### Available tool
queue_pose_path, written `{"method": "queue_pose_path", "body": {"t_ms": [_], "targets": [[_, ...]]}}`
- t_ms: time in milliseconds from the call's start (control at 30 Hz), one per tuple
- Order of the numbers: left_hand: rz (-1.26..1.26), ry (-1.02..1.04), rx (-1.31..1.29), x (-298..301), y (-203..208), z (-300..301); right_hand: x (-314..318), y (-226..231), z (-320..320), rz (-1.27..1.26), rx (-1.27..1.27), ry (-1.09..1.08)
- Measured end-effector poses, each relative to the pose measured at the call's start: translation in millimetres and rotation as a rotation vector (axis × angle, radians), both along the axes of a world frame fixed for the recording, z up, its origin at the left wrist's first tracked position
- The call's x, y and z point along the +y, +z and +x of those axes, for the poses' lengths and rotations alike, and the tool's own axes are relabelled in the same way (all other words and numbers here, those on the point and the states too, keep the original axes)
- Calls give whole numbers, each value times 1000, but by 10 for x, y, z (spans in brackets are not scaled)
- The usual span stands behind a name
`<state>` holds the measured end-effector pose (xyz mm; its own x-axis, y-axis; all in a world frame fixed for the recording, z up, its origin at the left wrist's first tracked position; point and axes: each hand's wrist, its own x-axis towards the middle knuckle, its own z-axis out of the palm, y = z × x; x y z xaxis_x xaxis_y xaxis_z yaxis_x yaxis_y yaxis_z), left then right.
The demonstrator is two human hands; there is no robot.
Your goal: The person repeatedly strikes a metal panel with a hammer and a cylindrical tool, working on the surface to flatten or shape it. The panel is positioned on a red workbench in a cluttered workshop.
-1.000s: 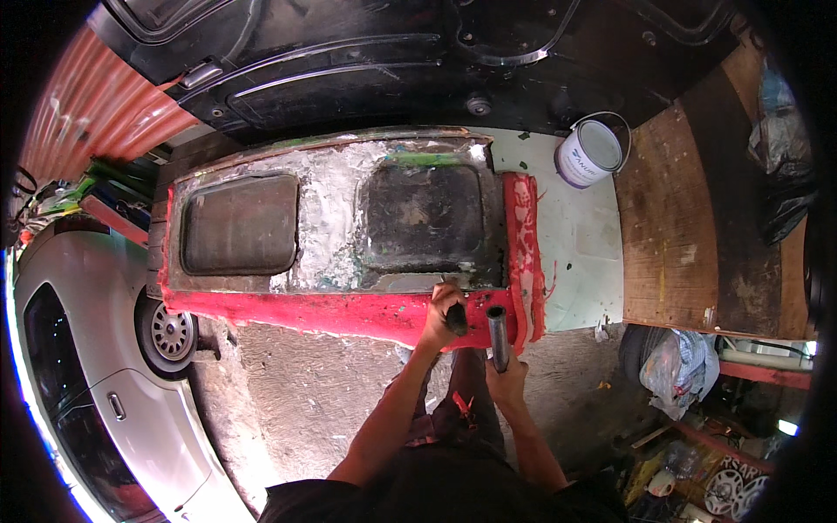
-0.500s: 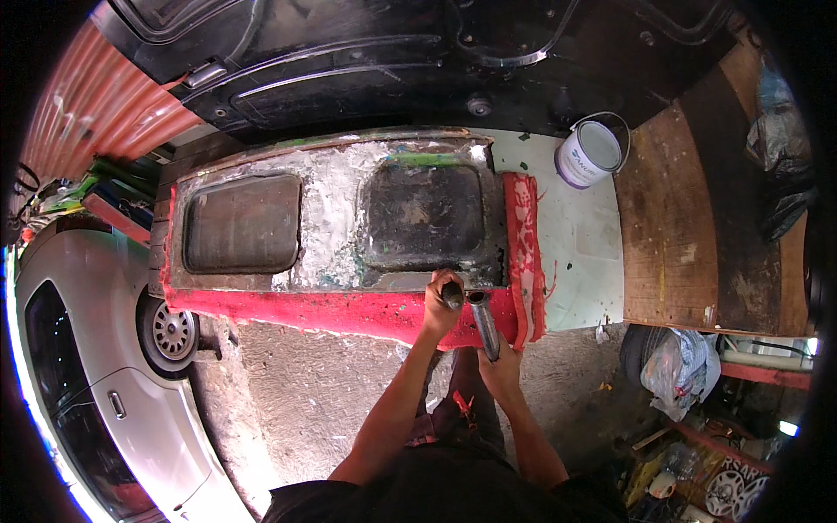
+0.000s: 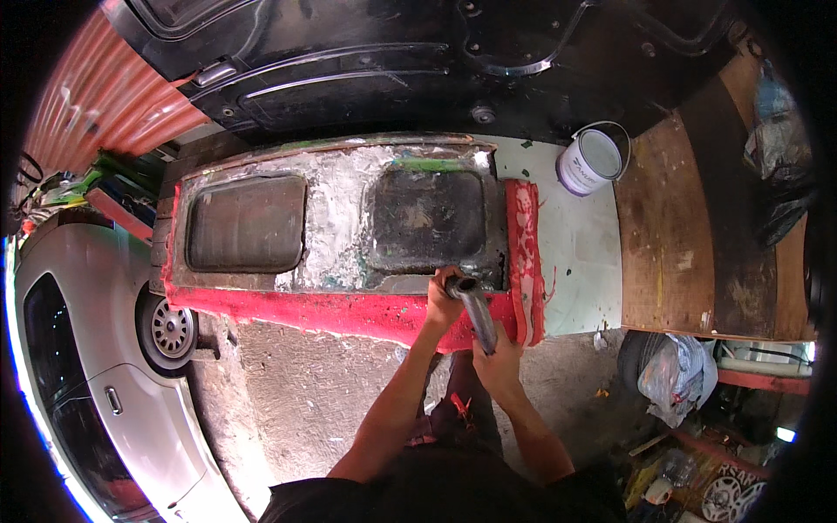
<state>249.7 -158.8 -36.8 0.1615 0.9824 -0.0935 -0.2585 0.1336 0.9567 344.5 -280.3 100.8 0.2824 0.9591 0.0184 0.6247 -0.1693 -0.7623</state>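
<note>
Right hand (image 3: 499, 362) and left hand (image 3: 442, 301), both full, at one long panel (image 3: 336, 213).

The right hand is closed firmly around one metal tube (image 3: 481, 321), its open end overlapping the left; contact I cannot tell. The left is a fist around one dark tool (image 3: 451, 283), mostly hidden, near the panel's red edge (image 3: 349, 315). The panel, with two dark recesses (image 3: 247, 225), lies ahead; one bucket (image 3: 590, 161) stands beyond, to the right.

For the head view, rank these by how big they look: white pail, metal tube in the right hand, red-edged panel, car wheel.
Largest to smallest:
1. Red-edged panel, by far
2. Car wheel and white pail: too alike to rank
3. Metal tube in the right hand
</note>
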Motion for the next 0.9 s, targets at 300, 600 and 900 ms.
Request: {"method": "queue_pose_path", "body": {"t_ms": [300,600,900], "targets": [[20,-16,40,-7,399,-37,104,-376,299,-185,-180,23],[144,3,235,-28,182,37,-24,-118,143,270,-15,29],[195,52,292,-21,99,-21,73,581,59,179,80,-10]]}}
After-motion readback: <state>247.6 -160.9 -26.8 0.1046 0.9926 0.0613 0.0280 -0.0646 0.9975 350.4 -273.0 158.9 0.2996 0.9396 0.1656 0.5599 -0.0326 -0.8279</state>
